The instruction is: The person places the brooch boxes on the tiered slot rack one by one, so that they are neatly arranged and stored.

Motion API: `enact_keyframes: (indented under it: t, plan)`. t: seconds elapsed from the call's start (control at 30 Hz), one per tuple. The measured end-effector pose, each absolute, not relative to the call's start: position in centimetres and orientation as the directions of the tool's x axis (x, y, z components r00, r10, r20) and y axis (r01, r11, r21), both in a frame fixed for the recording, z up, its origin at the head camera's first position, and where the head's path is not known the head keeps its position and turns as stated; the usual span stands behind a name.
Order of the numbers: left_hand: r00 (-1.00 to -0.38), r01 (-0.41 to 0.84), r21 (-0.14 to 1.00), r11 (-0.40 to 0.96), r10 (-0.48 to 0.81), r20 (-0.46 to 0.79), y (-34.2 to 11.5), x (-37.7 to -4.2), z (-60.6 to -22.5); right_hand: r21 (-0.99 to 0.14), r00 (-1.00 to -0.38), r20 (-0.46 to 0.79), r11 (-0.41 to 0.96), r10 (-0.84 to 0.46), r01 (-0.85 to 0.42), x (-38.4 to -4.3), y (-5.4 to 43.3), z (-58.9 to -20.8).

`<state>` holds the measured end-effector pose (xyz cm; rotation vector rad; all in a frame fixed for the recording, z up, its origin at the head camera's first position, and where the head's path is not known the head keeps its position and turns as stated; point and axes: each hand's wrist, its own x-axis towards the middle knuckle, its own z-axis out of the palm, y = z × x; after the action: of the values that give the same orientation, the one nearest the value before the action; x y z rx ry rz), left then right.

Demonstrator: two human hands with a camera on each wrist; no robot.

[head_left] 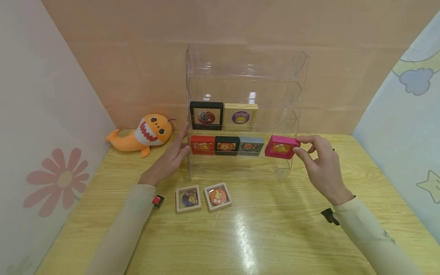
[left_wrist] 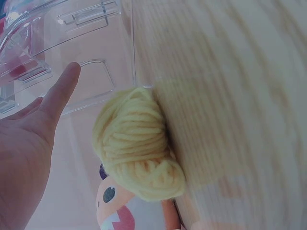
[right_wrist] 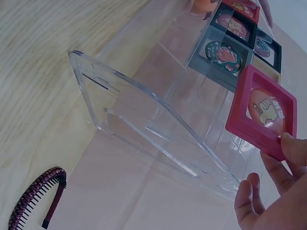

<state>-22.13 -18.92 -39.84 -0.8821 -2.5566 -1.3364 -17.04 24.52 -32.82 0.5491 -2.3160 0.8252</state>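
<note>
My right hand (head_left: pixel 323 168) pinches a pink square display frame (head_left: pixel 281 147) at its right edge, between thumb and fingers. The frame, with a round thumbs-up badge inside, is slightly tilted at the right part of a lower tier of the clear acrylic rack (head_left: pixel 240 168). Left of it on that tier stand a grey frame (head_left: pixel 251 146), a black frame (head_left: pixel 227 146) and a red frame (head_left: pixel 202 145). One tier up are a larger black frame (head_left: pixel 206 115) and a cream frame (head_left: pixel 240 117). My left hand (head_left: pixel 168 158), fingers extended, rests against the rack's left side.
Two light wooden frames (head_left: pixel 188 199) with badges lie on the table before the rack. An orange shark plush (head_left: pixel 146 133) sits at the back left. The left wrist view shows a yellow yarn ball (left_wrist: pixel 136 143); the right wrist view, a toothed headband (right_wrist: pixel 36 196) behind the rack.
</note>
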Motion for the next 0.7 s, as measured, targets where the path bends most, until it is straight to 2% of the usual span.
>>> enact_keyframes:
  t: [0.7]
  plan:
    - [-0.821,0.55,0.712,0.437,0.439,0.364,-18.9,-22.3,-39.9,-0.438,-0.731,0.665,0.714,-0.151,-0.546,-19.3,23.9,-31.5]
